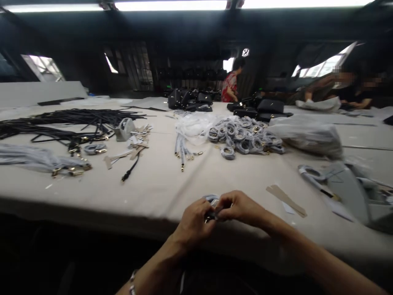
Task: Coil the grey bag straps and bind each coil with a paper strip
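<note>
A coiled light-grey strap [211, 198] is between my two hands at the front edge of the table. My left hand [195, 219] is closed around the near side of the coil, where a bit of shiny metal shows by the thumb. With thumb and fingers pinched, my right hand [237, 208] grips the coil's right side. A small dark piece sits between the fingertips, too hidden to name. Just right of my right hand lie crossed brown paper strips [287, 200] with a white slip under them.
Coiled grey straps [245, 135] are piled mid-table beside clear plastic. Loose grey straps [33, 157] and black straps [61, 121] lie left. A grey machine [353, 192] stands right. Black bags [187, 99] sit farther back. A person in red [229, 87] and others work behind the table.
</note>
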`<state>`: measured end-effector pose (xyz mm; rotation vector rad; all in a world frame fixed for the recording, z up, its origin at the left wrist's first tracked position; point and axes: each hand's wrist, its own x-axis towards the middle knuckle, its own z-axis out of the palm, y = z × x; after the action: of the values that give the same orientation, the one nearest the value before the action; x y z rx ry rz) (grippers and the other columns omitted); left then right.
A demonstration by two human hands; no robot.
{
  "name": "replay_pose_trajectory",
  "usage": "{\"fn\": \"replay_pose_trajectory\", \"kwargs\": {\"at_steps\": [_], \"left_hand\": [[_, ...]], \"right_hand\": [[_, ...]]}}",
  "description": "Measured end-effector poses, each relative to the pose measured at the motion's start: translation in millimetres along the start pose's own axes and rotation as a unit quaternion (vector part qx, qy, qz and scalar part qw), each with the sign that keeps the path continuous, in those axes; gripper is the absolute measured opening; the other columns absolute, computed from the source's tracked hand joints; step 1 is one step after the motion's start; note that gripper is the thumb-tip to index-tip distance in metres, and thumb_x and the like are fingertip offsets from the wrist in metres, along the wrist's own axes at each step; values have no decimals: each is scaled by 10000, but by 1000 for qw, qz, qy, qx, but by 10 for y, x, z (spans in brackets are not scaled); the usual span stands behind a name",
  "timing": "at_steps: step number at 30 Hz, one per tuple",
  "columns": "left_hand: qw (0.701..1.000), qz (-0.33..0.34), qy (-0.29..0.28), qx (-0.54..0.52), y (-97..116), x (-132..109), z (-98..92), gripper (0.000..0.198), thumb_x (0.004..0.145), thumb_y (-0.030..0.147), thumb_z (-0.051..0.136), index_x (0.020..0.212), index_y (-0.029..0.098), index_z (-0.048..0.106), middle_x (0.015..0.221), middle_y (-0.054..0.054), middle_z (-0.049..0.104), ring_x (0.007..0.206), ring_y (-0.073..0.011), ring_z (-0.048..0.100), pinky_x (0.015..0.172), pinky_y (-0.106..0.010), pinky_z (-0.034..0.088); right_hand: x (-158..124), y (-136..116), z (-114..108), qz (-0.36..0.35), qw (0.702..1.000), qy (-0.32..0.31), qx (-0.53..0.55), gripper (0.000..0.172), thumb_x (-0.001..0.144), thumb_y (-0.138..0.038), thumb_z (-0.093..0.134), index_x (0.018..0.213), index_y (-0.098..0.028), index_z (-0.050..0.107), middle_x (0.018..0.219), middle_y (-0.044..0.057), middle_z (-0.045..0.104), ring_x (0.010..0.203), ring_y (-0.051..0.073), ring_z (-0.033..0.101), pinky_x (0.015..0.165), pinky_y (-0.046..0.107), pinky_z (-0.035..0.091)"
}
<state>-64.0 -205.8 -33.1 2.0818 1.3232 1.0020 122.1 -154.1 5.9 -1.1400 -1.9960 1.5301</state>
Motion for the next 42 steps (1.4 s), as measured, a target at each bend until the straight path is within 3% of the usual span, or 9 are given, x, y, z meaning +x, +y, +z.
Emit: {"fn": "replay_pose_trajectory", "kwargs": {"at_steps": [4,9,17,20,27,31,33,38,42], "left_hand": [[1000,-17,-10,-19,92,-20,20,148,677,64,644,770,178,632,813,-26,645,750,-179,594,671,-261,429],[999,-15,-23,-21,177,-42,4,135,681,75,647,758,182,617,804,-16,628,738,-171,578,656,-259,421],[997,-4,-43,69,269,-92,88,271,706,81,602,966,152,630,1000,-88,653,921,-242,601,815,-333,474],[995,-21,-38,86,313,-98,103,250,707,100,596,946,164,627,989,-79,656,907,-239,603,812,-331,475],[993,-112,-28,28,392,59,-80,30,763,211,618,743,191,607,760,-4,631,729,-182,572,655,-272,399],[982,-151,-49,-104,322,134,-154,136,746,289,645,681,175,612,648,33,566,667,-150,521,571,-238,341],[963,-184,-64,-188,275,147,-141,146,704,302,678,709,161,640,604,44,540,615,-133,499,539,-227,328],[915,-230,-53,-329,216,244,-176,297,681,419,692,688,140,591,596,18,543,534,-120,516,527,-238,432],[931,-181,15,-315,288,370,-420,261,734,396,664,739,145,593,693,5,565,633,-131,550,593,-245,479]], "right_hand": [[-76,-90,-105,33,998,-53,-27,137,687,-197,688,787,-156,772,691,12,719,613,131,599,571,210,428],[-104,-190,-107,36,988,-57,-135,180,709,-191,615,804,-167,766,709,12,728,641,138,619,567,201,429],[-48,-279,-171,56,968,-74,-234,160,628,-165,628,737,-158,745,579,4,689,546,142,609,469,187,404],[-74,-324,-155,31,953,-63,-294,166,647,-146,607,731,-174,748,603,4,702,560,139,615,485,191,395],[-209,-446,82,-82,879,3,-470,170,774,-67,569,810,-132,721,804,120,725,716,216,623,612,300,345],[-263,-451,111,-229,786,79,-569,187,802,-24,554,766,-141,696,753,96,693,726,218,594,666,334,347],[-289,-431,89,-297,759,135,-563,202,825,-34,556,751,-162,694,693,58,676,691,196,585,686,333,358],[-451,-230,205,-295,818,156,-469,233,857,-40,543,782,-198,696,709,28,676,748,185,606,769,327,386],[-655,47,342,-299,851,146,-406,258,881,-40,505,785,-207,676,690,21,661,682,175,593,687,307,421]]}}
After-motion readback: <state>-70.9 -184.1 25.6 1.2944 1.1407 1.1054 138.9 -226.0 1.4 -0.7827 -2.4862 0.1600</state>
